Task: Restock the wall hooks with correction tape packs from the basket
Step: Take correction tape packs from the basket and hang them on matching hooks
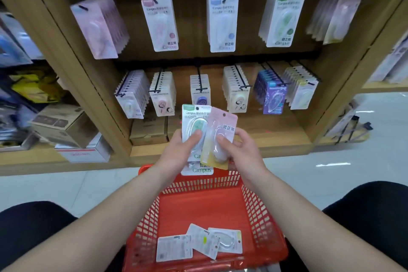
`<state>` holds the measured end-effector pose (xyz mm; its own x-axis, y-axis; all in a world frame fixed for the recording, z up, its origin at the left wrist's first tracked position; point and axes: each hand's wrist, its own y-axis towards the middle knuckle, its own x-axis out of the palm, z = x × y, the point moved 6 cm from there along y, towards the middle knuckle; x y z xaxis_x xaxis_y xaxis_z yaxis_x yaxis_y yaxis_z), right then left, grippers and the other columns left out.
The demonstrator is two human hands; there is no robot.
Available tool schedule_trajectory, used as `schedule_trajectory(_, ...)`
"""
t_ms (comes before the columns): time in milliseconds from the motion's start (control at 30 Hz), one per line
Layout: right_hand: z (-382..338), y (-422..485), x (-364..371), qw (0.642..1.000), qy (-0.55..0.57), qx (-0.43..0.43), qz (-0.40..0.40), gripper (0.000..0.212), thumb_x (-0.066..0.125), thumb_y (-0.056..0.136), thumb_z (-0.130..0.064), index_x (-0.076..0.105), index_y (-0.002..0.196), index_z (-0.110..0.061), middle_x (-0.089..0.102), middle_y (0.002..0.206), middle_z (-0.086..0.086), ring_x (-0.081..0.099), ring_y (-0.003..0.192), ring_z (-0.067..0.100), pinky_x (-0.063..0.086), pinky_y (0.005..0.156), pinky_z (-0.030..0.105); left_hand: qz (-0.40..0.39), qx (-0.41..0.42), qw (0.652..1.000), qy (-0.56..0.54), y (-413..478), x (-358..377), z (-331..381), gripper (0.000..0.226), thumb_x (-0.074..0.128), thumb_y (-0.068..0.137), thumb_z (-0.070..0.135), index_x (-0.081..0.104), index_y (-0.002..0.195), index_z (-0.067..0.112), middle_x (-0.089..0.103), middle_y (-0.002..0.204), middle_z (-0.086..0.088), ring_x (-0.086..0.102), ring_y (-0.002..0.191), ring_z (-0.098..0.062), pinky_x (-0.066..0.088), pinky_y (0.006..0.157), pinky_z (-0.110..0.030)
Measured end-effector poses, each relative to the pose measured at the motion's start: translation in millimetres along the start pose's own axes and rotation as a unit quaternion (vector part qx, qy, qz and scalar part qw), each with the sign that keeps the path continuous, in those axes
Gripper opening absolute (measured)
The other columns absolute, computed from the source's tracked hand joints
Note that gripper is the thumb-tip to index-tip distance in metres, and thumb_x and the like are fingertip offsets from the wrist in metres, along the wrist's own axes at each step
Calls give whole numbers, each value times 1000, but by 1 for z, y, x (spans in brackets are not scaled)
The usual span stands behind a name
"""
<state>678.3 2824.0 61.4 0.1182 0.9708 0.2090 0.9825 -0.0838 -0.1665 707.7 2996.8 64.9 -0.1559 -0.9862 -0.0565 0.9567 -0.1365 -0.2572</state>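
Red basket [148,218] down low, three loose packs [198,243] lying face down on its floor. Above it, the left hand [176,150] grips a green pack [192,121], thumb pressed across the front, another pack tucked behind. Overlapping it is a pink pack [221,137], pinched by the right hand [245,152], thumb on the blister, fingers curled behind. Hooks [239,79] on the wall beyond carry rows of packs

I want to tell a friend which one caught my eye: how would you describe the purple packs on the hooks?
Find the wooden display shelf and follow its lower row of hooks, beyond the red basket. The purple packs hang second from the right. Every neighbouring stack is pale white or pastel; only this one is deep blue-purple.
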Motion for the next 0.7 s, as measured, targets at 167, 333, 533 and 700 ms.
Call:
schedule_trajectory(167, -26, 8, 11, 999, -8, -37, -15, 30, 71, 96, -24, 61, 124, -27, 79, 105, 1, 77, 92, 21, 59, 63, 30, -15, 22, 1000, 8, 0, -13, 32, 32, 74, 92, 41, 59, 119, 32, 76, 115, 1, 75, 103, -27, 58, 93, -55)
schedule_trajectory(333, -10, 29, 28, 998, -13, -34, -46, 43, 64, 101, -22, 53, 141, -30, 75, 122, 2, 73, 111, 24, 58, 92, 46, -15, 4, 1000, -26, 15, -27, 19, 39, 72, 95, 26, 53, 129, 22, 74, 119, -5, 76, 100, -27, 59, 92, -55)
schedule_trajectory(533, 15, 56, 41, 996, 11, 42, -82, 46, 58, 99, 1, 53, 139, -21, 74, 122, 7, 72, 109, 31, 59, 71, 38, 9, -9, 1000, -21, 42, -51, 8, 43, 75, 90, 40, 52, 125, 34, 74, 120, 5, 74, 106, -23, 55, 98, -56)
schedule_trajectory(700, 13, 74, 49, 998, -12, 27, -48, 29, 66, 96, -2, 65, 124, -11, 77, 113, 9, 74, 103, 34, 58, 90, 52, 32, 0, 999, -36, 56, -72, 16, 44, 75, 90, 38, 53, 128, 34, 75, 119, 6, 74, 107, -25, 57, 94, -57)
